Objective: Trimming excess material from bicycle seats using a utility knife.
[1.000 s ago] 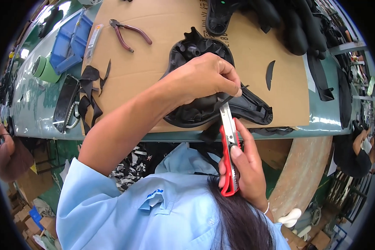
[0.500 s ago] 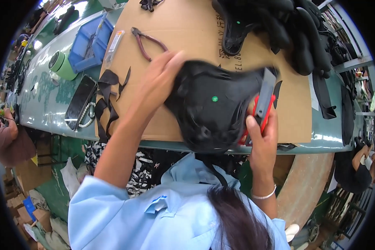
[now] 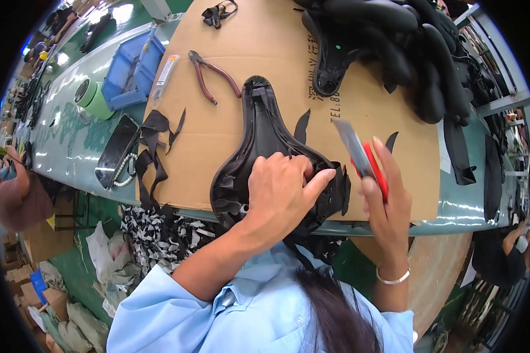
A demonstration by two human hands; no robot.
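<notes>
A black bicycle saddle [image 3: 255, 126] lies underside up at the near edge of the cardboard, its narrow nose pointing away from me. My left hand [image 3: 282, 188] presses down over the wide end, fingers curled into the hollow and thumb toward the right rim; the fingertips are hidden. Loose black cover edges stick out at the right rim. To the right of the saddle and apart from it, my right hand [image 3: 388, 200] grips a red utility knife [image 3: 376, 167], its blade out and pointing up and left. Black trimmed strips [image 3: 302, 126] lie beside the saddle.
More black saddles [image 3: 388, 41] are piled at the far right. Red-handled pliers [image 3: 209, 76], a pack of blades [image 3: 166, 73], a blue bin [image 3: 132, 70], a green cup [image 3: 94, 100], a phone [image 3: 116, 150] and black scraps [image 3: 153, 147] lie to the left.
The saddle has turned, so its nose now points away from me. My left hand has moved from its far left edge onto its wide end. The knife's blade has swung leftward.
</notes>
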